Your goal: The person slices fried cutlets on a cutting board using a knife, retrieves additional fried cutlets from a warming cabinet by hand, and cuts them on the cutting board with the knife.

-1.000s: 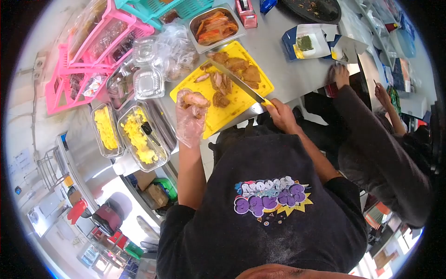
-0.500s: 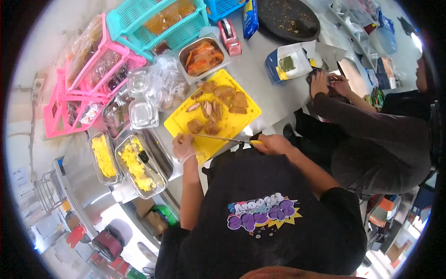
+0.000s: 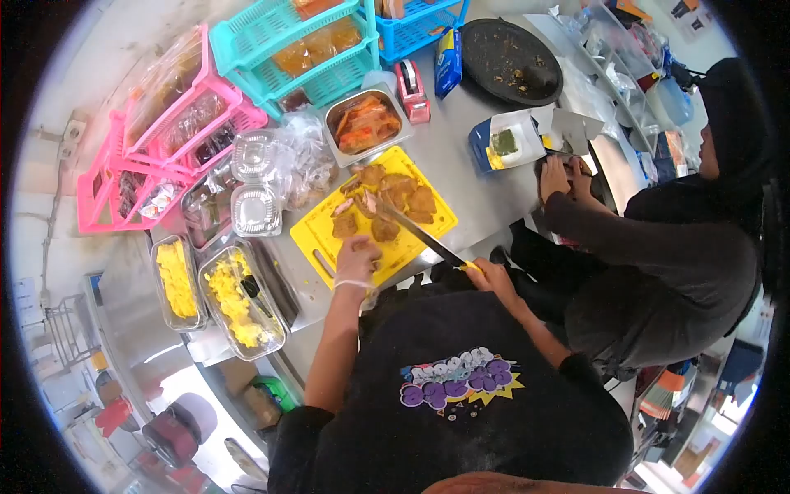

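My right hand (image 3: 492, 278) grips the yellow handle of a long knife (image 3: 421, 235). The knife's tip reaches in among several browned pieces of cooked food, possibly meat (image 3: 397, 188), on a yellow cutting board (image 3: 317, 235). Some slices near the tip look paler inside. Over the near edge of the board hovers my left hand (image 3: 357, 262), in a clear plastic glove, fingers loosely bent and apart with nothing visible in them. One browned piece (image 3: 345, 226) lies just beyond its fingertips.
Behind the board stands a metal tray of orange-red food (image 3: 368, 123). Clear lidded containers (image 3: 256, 210) and two boxes of yellow food (image 3: 234, 296) sit left, below pink baskets (image 3: 160, 156). At right, a co-worker's hands (image 3: 564, 177) work beside an open carton (image 3: 504, 142).
My left hand has lifted from near the blade and moved right over the board. The knife has swung from lying across the board's near side to pointing into the food pieces.
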`<state>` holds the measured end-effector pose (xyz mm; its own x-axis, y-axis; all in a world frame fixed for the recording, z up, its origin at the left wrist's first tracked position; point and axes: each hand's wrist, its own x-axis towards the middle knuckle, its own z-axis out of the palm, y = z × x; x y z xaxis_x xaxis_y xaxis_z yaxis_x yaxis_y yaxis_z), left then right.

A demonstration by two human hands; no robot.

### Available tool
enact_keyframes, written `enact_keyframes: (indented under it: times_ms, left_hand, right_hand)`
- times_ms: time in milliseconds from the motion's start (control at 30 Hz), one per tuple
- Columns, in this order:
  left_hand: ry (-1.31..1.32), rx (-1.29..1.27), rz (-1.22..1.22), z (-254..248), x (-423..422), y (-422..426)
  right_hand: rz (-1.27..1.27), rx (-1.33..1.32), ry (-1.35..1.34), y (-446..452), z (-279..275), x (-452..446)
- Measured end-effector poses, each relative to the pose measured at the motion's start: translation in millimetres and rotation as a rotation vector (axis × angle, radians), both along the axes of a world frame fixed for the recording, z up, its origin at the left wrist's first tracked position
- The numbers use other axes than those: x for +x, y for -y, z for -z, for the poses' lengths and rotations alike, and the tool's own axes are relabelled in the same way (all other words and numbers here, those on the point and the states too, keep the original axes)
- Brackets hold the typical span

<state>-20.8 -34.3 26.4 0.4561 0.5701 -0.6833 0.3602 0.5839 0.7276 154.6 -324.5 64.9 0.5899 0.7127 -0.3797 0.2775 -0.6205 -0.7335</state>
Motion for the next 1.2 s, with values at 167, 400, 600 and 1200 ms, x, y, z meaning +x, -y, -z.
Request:
enact_keyframes:
  times_ms: [167, 400, 600, 1200]
  left_hand:
    - [-0.121, 0.863, 0.348, 0.5, 95.4, -11.7]
    - [-0.494, 1.130, 0.486, -73.2, 54.6, -36.1]
    - [-0.645, 1.124, 0.492, -23.7, 22.8, -37.7]
    - [-0.253, 1.198, 0.398, 18.6, -61.1, -15.4]
  right_hand:
    - [0.207, 0.061, -0.054, -1.9, 10.1, -1.1]
    - [0.252, 0.010, 0.096, 4.1, -5.6, 6.5]
    - [0.054, -0.044, 0.144, -21.4, 3.9, -1.0]
    - [-0.333, -0.153, -0.038, -108.5, -18.3, -52.8]
